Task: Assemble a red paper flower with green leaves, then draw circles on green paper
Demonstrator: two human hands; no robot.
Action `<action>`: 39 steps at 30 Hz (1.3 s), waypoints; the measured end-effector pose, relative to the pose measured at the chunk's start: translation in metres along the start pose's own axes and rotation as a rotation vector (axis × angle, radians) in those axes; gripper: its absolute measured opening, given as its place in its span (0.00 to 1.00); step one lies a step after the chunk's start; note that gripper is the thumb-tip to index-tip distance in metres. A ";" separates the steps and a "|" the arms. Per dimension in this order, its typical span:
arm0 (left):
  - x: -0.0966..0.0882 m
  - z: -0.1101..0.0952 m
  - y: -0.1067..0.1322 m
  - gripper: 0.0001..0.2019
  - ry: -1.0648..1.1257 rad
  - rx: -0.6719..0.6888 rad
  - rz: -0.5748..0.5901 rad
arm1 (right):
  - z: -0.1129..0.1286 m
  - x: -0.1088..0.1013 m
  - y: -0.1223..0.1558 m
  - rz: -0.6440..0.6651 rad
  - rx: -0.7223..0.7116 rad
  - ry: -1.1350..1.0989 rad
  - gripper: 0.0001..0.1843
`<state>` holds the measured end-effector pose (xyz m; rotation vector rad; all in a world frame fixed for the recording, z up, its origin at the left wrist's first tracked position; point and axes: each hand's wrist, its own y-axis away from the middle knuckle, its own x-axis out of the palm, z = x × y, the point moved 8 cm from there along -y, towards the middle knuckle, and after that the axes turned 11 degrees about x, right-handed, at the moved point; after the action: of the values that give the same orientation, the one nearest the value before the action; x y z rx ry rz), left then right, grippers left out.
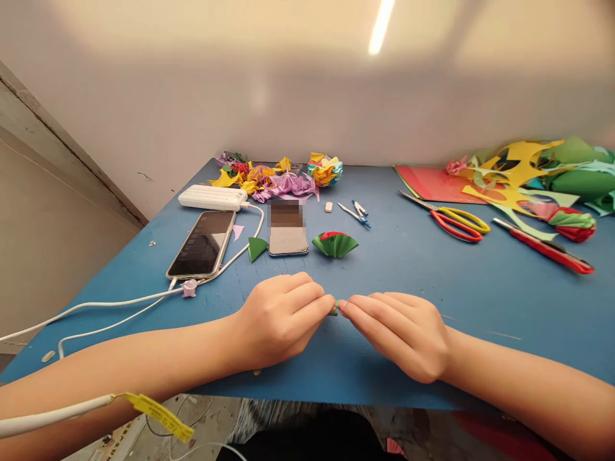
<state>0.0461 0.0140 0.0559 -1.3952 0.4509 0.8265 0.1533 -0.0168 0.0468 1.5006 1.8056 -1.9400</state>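
At the table's near middle, my left hand (283,317) and my right hand (403,330) meet almost fingertip to fingertip. Between them shows a sliver of green paper (335,311), pinched from both sides; the rest of it is hidden behind my fingers. Just beyond, a green pleated paper fan (335,246) with a red top edge lies on the blue table (384,269). To its left are a phone (288,238) with a blurred upper part and a small green paper triangle (257,248).
Left are another phone (204,243), a white power bank (211,197) and white cables (110,302). Crumpled paper (291,184) lines the back. Also there are an eraser (328,207), compasses (355,215), scissors (446,218), a red-handled cutter (548,246) and paper scraps (523,160).
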 end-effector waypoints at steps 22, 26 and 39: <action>0.002 -0.006 0.000 0.03 -0.014 -0.021 0.043 | 0.014 -0.001 -0.002 0.050 -0.150 0.190 0.14; 0.000 -0.017 0.000 0.04 -0.178 0.103 0.037 | 0.018 0.003 -0.003 0.073 -0.135 0.268 0.12; 0.000 -0.034 -0.003 0.09 -0.337 0.262 0.102 | 0.024 0.000 -0.007 0.061 -0.101 0.302 0.09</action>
<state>0.0546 -0.0192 0.0527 -0.9748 0.3555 1.0253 0.1352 -0.0341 0.0477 1.8722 1.9095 -1.6392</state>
